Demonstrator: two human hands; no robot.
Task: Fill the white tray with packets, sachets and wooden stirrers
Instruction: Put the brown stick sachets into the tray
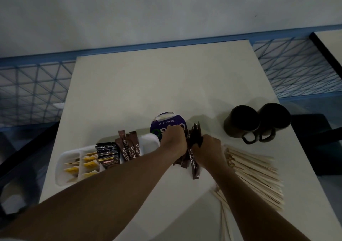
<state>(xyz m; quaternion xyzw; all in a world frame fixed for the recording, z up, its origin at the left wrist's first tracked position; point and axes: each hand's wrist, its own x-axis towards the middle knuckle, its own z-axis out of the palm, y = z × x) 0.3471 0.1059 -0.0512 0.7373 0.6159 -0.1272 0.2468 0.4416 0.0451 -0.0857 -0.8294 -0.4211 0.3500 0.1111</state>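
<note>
Just right of white tray [58,168], gripping light, slippery sugar sachets [193,164] with left hand [174,142] and right hand [209,151] curled round bundle's middle, likely steadiest hold.

1. I see the left hand [174,139] and right hand [209,152] both gripping a bundle of brown sugar sticks [193,164], just right of the white tray [61,166].
2. Tray holds yellow packets [88,164], black sachets [107,153] and more brown sticks.
3. Wooden stirrers [255,172] lie loose on the table [166,83], right side.
4. Two dark mugs [240,123] sit beyond the stirrers; a purple round lid [166,122] sits behind the hands.
</note>
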